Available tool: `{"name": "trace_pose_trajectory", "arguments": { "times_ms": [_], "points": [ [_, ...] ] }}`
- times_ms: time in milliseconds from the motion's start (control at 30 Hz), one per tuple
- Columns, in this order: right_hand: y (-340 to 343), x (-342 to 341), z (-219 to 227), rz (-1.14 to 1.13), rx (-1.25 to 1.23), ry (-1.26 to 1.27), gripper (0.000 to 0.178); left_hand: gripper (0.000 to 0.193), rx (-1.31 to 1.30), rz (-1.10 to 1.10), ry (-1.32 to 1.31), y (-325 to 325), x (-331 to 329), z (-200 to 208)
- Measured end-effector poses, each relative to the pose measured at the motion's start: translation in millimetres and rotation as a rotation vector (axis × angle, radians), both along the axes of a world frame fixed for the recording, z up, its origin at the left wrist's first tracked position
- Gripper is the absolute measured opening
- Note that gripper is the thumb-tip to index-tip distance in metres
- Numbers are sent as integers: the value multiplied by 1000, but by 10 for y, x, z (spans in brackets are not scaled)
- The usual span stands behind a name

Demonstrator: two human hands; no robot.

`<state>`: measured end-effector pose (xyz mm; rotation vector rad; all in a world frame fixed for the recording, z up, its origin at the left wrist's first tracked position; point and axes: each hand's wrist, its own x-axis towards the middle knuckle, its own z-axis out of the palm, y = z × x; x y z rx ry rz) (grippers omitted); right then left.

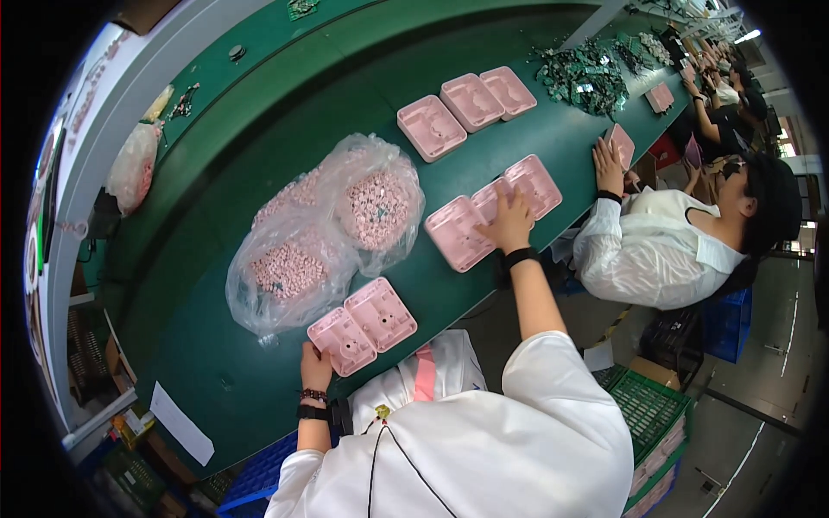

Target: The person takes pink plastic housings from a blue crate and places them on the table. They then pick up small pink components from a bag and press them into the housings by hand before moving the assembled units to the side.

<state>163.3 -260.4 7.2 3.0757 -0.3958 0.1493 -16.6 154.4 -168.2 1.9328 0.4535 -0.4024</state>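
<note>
My left hand [316, 369] is closed on the near left corner of a pink plastic housing [345, 344], its thumb over the rim. Against that piece lies a second pink housing [381, 312] with a small dark part inside. Further right, my right hand [511, 223] reaches over a row of three pink housings, fingers spread across the middle one [485, 200] and partly hiding it. The left housing [462, 233] and the right housing [534, 187] of that row sit on either side of the hand. Whether the fingertips press on the middle piece cannot be told.
Clear bags [289, 269] of small pink parts stand on the green table [216, 371]. Behind are three more housings [432, 128] and a heap of green circuit boards [587, 76]. A co-worker [665, 242] at right touches another housing [620, 147]. White paper [181, 423] lies front left.
</note>
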Motion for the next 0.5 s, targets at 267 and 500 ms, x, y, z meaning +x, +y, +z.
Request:
{"name": "trace_pose_trajectory", "arguments": {
  "times_ms": [267,500],
  "points": [
    [-954,1043,256,-94,-127,-67,96,20,-11,70,-28,-308,192,-364],
    [-1679,1558,450,-25,-177,-68,104,20,68,81,-80,-483,196,-486]
  ]
}}
